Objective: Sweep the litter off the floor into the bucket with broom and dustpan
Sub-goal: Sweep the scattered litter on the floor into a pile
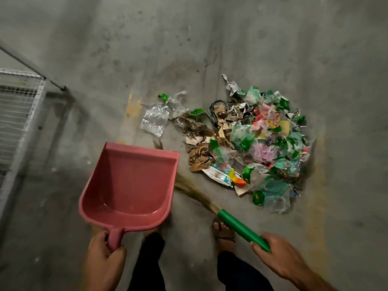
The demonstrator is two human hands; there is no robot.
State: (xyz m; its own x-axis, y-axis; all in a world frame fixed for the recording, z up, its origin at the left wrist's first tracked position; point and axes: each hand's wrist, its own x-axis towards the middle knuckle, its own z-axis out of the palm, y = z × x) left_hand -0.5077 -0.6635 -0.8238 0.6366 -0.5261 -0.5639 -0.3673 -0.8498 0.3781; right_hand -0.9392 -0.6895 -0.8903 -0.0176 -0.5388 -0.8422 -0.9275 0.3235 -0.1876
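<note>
Head view: left hand [105,252] wrapped shut round the stub handle of the pink dustpan [130,185], held clear of the concrete floor [210,38], mouth tipped towards the litter pile [258,143], pan empty, probably being brought in for loading. Right hand [279,257] clenched on the green handle of the broom [241,228]; bristles trailed under the pan's right edge, just short of the pile, presumably readied for pushing. Wire rack [19,106] at left. No bucket in view.
</note>
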